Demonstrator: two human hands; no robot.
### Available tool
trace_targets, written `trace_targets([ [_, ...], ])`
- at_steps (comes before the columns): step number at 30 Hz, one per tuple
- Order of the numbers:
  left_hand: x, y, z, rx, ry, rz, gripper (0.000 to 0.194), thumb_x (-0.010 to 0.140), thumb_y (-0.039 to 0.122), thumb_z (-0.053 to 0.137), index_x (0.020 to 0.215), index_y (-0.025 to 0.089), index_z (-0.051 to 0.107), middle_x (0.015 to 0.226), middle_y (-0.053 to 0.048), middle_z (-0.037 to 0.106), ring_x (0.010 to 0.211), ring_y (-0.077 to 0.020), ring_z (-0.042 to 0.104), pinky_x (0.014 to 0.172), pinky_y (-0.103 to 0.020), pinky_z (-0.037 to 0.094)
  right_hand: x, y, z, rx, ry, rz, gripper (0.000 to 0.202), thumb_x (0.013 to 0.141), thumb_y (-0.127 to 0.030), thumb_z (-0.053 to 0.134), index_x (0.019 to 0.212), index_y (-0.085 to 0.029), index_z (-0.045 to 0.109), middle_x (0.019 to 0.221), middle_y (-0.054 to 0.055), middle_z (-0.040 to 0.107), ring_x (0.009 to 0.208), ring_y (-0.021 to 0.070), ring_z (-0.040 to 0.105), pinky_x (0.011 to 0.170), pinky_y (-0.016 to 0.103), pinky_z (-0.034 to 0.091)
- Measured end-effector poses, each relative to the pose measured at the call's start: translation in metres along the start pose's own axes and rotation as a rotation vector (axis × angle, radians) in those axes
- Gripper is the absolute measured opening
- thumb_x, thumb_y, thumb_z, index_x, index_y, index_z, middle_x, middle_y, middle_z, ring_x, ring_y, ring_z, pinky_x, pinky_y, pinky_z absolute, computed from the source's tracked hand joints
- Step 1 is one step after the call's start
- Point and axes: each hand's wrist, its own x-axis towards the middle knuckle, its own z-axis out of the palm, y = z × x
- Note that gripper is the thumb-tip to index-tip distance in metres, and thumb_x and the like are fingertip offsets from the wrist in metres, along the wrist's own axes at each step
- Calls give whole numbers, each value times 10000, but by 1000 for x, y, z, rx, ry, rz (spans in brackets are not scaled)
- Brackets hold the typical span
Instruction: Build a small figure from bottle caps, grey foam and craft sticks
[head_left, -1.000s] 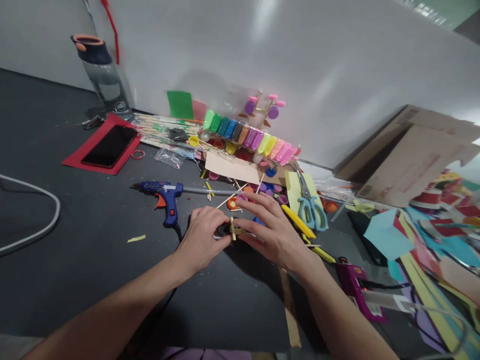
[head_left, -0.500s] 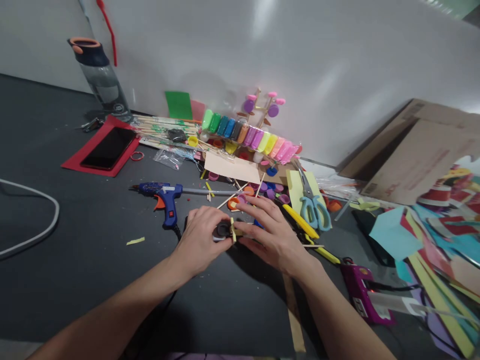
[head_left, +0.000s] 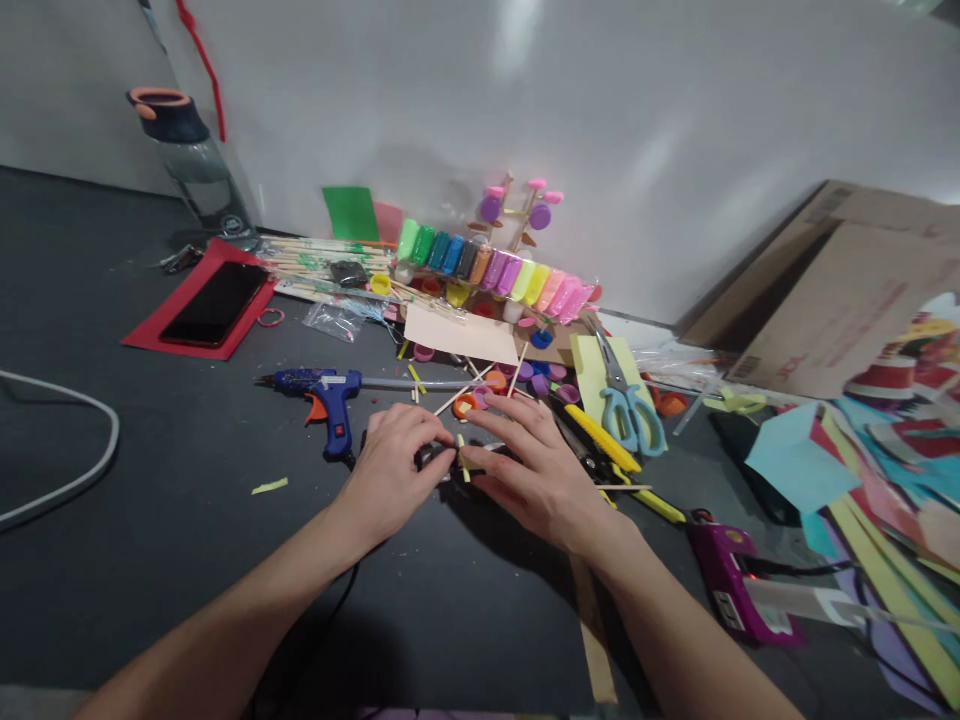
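At the middle of the table (head_left: 150,570), near a blue glue gun (head_left: 334,387), a small yellow piece (head_left: 463,458) is sitting between the left hand (head_left: 394,468) and the right hand (head_left: 536,472). The left grip is forming a nearly closed pinch beside it; the right grip is curving loosely, partly spread. Whether either is holding it, I cannot tell.

Left thumb (head_left: 441,469) nearer fingers (head_left: 429,430), dark piece (head_left: 429,456) more covered
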Motion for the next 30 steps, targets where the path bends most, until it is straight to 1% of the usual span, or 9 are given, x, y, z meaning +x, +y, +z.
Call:
trace_targets([
  [7,0,0,-5,42,-10,13,70,859,163,676,877,230,687,979,-15,702,1016,-232,588,903,-423,369,2,-2,-3,-10,14,-11,176,936,-181,624,1106,-192,669,1326,130,622,1373,298,448,1123,543,389],
  [14,1,1,-4,46,-14,14,84,866,143,668,829,218,678,936,0,708,976,-218,593,894,-416,368,3,-2,-2,-4,19,-20,174,923,-167,643,1092,-162,680,1318,144,625,1359,316,456,1130,548,375],
  [19,2,3,-3,40,-2,7,103,862,140,661,794,217,672,910,-4,712,962,-225,598,890,-424,375,3,-3,-2,-3,22,-18,179,928,-174,632,1103,-181,672,1322,134,624,1370,304,448,1134,549,376],
  [22,1,3,-6,20,15,5,87,868,153,648,863,231,687,959,-8,723,994,-231,608,912,-433,385,2,-3,-3,2,23,-13,191,939,-184,614,1124,-194,660,1325,129,622,1375,299,445,1124,555,391],
  [24,1,3,-13,-1,38,7,106,891,168,615,937,236,683,1014,-14,720,1033,-226,607,935,-429,395,2,-2,-3,14,29,-6,196,940,-184,610,1131,-192,654,1324,132,622,1376,296,445,1117,550,403],
  [26,-1,3,-21,-30,67,38,114,912,177,585,971,230,667,1044,-24,703,1057,-211,598,950,-411,408,2,-2,-4,22,40,0,194,937,-175,611,1127,-186,649,1323,137,622,1372,294,450,1107,544,417],
  [27,-2,3,-25,-34,79,76,100,915,184,588,970,226,660,1046,-29,691,1062,-207,591,955,-401,410,1,-2,-3,23,42,1,193,937,-170,611,1126,-185,647,1326,138,620,1369,295,451,1104,544,420],
  [30,-6,2,-29,38,78,241,77,886,222,667,961,213,653,1044,-43,656,1072,-220,566,953,-404,394,1,-2,-2,21,49,-6,191,933,-163,620,1121,-181,644,1338,142,612,1367,305,452,1107,554,413],
])
